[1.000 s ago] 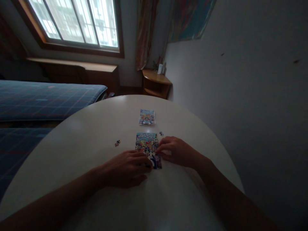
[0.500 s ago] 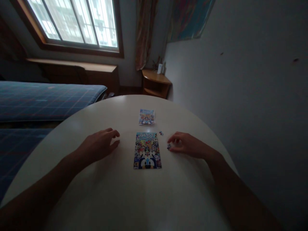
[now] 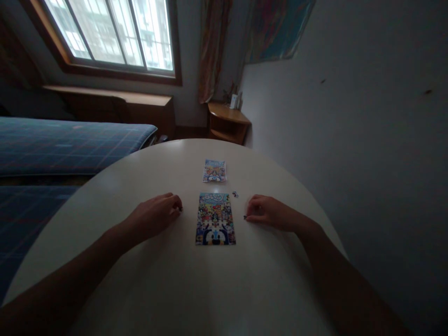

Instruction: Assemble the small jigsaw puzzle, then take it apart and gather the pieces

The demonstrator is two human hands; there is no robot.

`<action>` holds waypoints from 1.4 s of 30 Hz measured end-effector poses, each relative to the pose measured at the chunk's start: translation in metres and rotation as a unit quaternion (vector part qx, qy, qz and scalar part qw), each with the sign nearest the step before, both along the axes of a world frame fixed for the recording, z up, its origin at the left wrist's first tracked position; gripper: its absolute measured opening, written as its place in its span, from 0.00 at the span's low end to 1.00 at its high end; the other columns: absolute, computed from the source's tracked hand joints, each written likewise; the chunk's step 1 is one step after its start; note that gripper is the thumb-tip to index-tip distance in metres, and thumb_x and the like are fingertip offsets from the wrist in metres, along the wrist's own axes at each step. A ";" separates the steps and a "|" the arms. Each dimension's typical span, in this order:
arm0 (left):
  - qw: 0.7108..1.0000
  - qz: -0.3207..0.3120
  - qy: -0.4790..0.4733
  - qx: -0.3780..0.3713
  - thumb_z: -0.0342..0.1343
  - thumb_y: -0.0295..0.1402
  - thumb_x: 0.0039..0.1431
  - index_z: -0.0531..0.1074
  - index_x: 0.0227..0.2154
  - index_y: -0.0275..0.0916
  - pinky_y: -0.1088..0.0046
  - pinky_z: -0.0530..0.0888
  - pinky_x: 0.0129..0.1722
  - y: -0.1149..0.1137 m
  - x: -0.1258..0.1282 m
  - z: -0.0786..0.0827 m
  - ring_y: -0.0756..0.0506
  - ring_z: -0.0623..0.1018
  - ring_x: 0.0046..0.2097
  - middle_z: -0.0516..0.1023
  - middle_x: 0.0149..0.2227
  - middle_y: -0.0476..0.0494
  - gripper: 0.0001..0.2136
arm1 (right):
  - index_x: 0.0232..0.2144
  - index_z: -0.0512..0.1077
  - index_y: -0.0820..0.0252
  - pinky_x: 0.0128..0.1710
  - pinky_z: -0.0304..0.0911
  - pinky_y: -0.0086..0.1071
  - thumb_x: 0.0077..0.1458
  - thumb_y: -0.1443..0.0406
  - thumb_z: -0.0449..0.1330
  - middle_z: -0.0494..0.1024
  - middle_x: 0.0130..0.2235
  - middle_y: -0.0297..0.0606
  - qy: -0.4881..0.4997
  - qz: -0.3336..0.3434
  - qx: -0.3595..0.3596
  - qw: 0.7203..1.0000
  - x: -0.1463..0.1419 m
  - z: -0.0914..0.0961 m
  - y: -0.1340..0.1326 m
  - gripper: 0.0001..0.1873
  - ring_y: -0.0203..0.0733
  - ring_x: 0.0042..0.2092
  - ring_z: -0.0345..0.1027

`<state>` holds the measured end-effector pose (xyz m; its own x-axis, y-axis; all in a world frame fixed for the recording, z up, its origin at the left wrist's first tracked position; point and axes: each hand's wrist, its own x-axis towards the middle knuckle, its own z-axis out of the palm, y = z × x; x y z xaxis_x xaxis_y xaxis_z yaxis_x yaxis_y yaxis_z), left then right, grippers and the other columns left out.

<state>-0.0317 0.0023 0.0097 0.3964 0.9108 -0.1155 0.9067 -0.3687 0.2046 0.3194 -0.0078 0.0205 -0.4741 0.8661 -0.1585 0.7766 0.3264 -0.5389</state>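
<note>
A colourful jigsaw puzzle (image 3: 216, 219) lies flat on the table between my hands, a blue cartoon dog's face at its near edge. My right hand (image 3: 268, 212) is just right of it, thumb and fingers pinched on a small puzzle piece (image 3: 245, 217) mostly hidden by the fingertips. To the puzzle's left, my left hand (image 3: 159, 212) is closed, with a small dark piece (image 3: 180, 209) at its fingertips; its shape is hard to make out. One loose puzzle piece (image 3: 235, 194) rests by the puzzle's far right corner. Beyond lies a smaller picture sheet (image 3: 214, 171) with similar artwork.
The round white table (image 3: 168, 280) stands close to a wall (image 3: 336, 140) on the right. Beyond its left edge is a blue plaid mattress (image 3: 77, 147). A corner shelf (image 3: 229, 114) stands behind, near a window (image 3: 115, 35).
My left hand has moved slightly right and its fingers have closed on a small dark piece. My right hand stays almost in place, its piece now turned and less visible.
</note>
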 end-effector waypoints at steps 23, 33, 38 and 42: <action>0.880 -0.424 -0.160 0.141 0.52 0.29 0.64 0.70 0.42 0.40 0.62 0.68 0.56 -0.044 0.057 -0.017 0.45 0.73 0.48 0.75 0.48 0.45 0.06 | 0.33 0.75 0.61 0.44 0.63 0.33 0.52 0.70 0.62 0.73 0.40 0.40 0.001 0.051 0.026 0.998 -0.008 0.006 -0.005 0.04 0.40 0.41 0.68; 0.877 -0.435 -0.134 0.152 0.51 0.32 0.64 0.71 0.42 0.40 0.65 0.72 0.50 -0.043 0.055 -0.018 0.44 0.75 0.48 0.75 0.49 0.44 0.07 | 0.34 0.74 0.60 0.33 0.61 0.28 0.50 0.70 0.62 0.77 0.32 0.34 0.003 0.029 0.014 0.999 -0.024 0.006 -0.013 0.06 0.36 0.32 0.68; 0.879 -0.435 -0.131 0.146 0.53 0.33 0.63 0.71 0.42 0.40 0.65 0.72 0.50 -0.045 0.055 -0.018 0.44 0.75 0.49 0.75 0.49 0.44 0.07 | 0.33 0.78 0.59 0.36 0.64 0.29 0.55 0.66 0.62 0.80 0.33 0.35 0.102 0.004 0.056 0.993 -0.047 -0.005 -0.014 0.04 0.35 0.33 0.72; 0.883 -0.430 -0.128 0.138 0.52 0.33 0.63 0.71 0.42 0.40 0.65 0.73 0.50 -0.046 0.056 -0.015 0.44 0.75 0.49 0.76 0.48 0.43 0.07 | 0.34 0.79 0.57 0.38 0.65 0.30 0.53 0.68 0.64 0.82 0.33 0.35 0.137 -0.002 0.095 0.986 -0.061 -0.018 -0.015 0.05 0.36 0.35 0.73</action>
